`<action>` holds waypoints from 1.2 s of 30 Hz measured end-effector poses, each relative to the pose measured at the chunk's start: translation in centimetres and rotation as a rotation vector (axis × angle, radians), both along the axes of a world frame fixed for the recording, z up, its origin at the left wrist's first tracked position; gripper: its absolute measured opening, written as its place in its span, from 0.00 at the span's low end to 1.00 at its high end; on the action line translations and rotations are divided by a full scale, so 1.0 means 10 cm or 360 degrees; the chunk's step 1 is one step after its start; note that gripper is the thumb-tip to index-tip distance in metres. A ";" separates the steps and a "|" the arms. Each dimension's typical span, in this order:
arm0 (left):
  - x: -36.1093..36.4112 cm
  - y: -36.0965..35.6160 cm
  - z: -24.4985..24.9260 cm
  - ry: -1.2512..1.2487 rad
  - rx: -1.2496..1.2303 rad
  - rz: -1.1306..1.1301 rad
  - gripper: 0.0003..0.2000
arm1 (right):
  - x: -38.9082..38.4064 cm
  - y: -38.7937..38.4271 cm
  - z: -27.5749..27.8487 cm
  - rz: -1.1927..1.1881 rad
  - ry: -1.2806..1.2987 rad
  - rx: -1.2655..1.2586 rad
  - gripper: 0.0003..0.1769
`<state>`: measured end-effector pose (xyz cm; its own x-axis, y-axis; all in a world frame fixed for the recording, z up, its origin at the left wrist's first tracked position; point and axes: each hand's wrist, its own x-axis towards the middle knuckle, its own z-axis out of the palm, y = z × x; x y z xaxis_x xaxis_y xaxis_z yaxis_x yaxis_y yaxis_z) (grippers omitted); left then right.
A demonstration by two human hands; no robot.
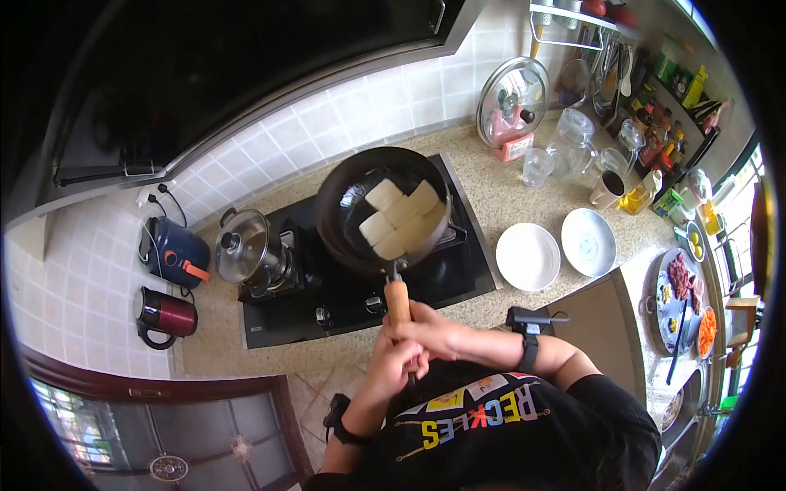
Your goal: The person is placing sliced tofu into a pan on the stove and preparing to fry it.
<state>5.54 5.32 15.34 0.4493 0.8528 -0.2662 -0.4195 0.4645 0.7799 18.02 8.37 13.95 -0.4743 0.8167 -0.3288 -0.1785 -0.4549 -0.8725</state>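
Note:
A dark wok [344, 221] sits over the right side of the black stove [344, 296], its wooden handle [397, 299] pointing toward me. Several pale, flat square slices [401, 211] lie in it, gathered toward the right. My right hand [431, 329] is wrapped round the handle. Just below and to the left, my left hand [396, 366] is closed round the lower end of the handle, touching my right hand. A dark tip shows beneath my left hand.
A lidded steel pot [244, 247] stands on the left burner, beside a blue cooker [174, 250] and a red kettle [168, 313]. To the right are two white bowls [528, 257], glass jugs [573, 135], an upright lid [513, 102] and a tray of meat [665, 307].

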 end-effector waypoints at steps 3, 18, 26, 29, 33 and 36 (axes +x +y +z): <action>0.10 0.36 -0.17 -0.0003 -0.0021 0.0062 0.13 | 0.05 0.34 -0.07 -0.0071 0.0141 -0.0069 0.21; -0.03 -0.20 0.00 0.0113 -0.0053 -0.0098 0.21 | 0.03 -0.27 0.05 -0.0066 0.0135 0.0042 0.23; 0.15 0.36 -0.32 -0.0055 0.0020 0.0005 0.20 | 0.12 0.30 -0.15 -0.0109 0.0131 -0.0005 0.19; 0.18 0.30 -0.33 -0.0118 0.0027 -0.0074 0.26 | 0.16 0.21 -0.22 -0.0184 0.0141 0.0048 0.19; 0.12 0.09 -0.27 -0.0094 -0.0032 -0.0136 0.27 | 0.19 -0.02 0.04 -0.0070 0.0127 -0.0052 0.20; 0.09 0.09 -0.29 -0.0108 0.0033 -0.0137 0.22 | 0.17 -0.04 0.03 -0.0043 0.0166 -0.0125 0.21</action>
